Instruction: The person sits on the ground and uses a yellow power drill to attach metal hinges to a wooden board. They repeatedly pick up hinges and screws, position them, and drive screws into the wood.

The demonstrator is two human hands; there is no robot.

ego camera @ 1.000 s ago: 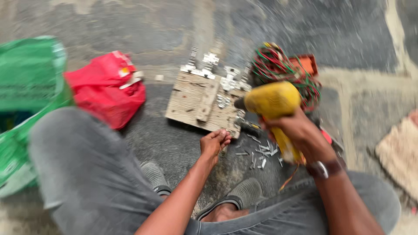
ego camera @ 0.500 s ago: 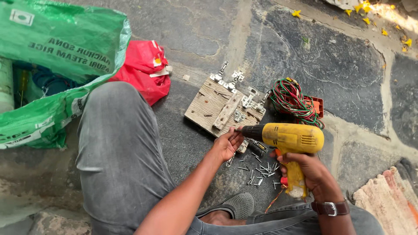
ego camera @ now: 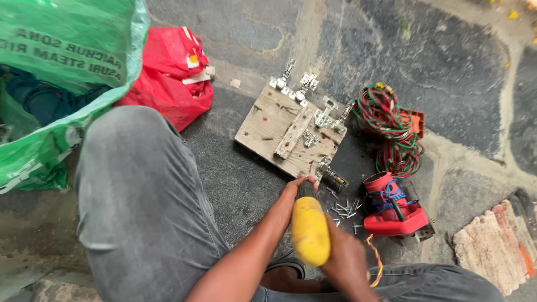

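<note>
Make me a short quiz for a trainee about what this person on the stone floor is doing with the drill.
1. True or false: the yellow power drill points toward the wooden board with metal hinges.
2. Which hand touches the drill's front end? A) left hand B) right hand
3. What lies loose on the floor between the drill and the red power tool?

Key:
1. True.
2. A; the right hand grips the rear.
3. A scatter of small metal screws.

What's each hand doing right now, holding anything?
Left hand: closed around the nose of the yellow drill, by the wooden board.
Right hand: closed on the drill's rear grip.
</note>
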